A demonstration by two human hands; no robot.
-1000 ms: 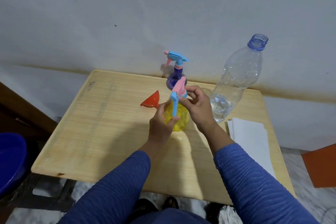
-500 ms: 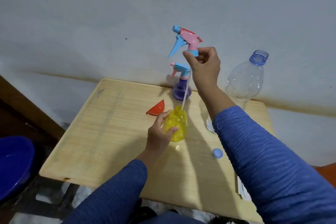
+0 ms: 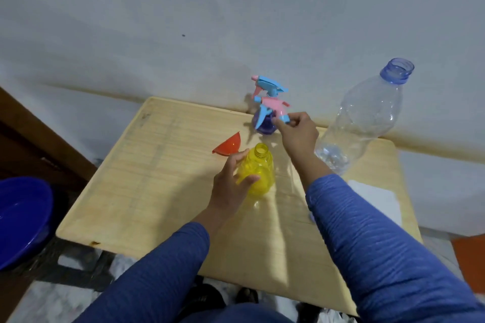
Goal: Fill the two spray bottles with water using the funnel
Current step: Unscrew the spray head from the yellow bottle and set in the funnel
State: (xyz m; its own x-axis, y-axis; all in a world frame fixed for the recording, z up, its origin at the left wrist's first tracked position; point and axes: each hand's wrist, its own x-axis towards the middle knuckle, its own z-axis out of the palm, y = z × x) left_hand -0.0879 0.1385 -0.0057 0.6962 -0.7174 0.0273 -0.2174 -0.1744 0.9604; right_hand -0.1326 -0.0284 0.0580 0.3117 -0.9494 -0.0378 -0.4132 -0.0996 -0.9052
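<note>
Now, fig.: uncapping stage, seen from the head cam. Left hand wraps the yellow spray bottle round its body w/ thumb in front, apparently to keep it upright on the wooden table while its neck stands uncovered. Right hand pinches the pink-and-blue trigger head by its collar, held above the table's far side, just in front of the purple spray bottle, which has its own sprayer on and stands by the wall; likely the head is being parked out of the way. Red funnel lies on its side just behind the left fingers, near the yellow neck, handy for the next step. Clear water bottle, uncapped, w/ a little water at the bottom, stands to the right, near the right forearm. White paper lies right of the sleeve; blue basin sits off the table, at left. Judged: no filling begun yet.
</note>
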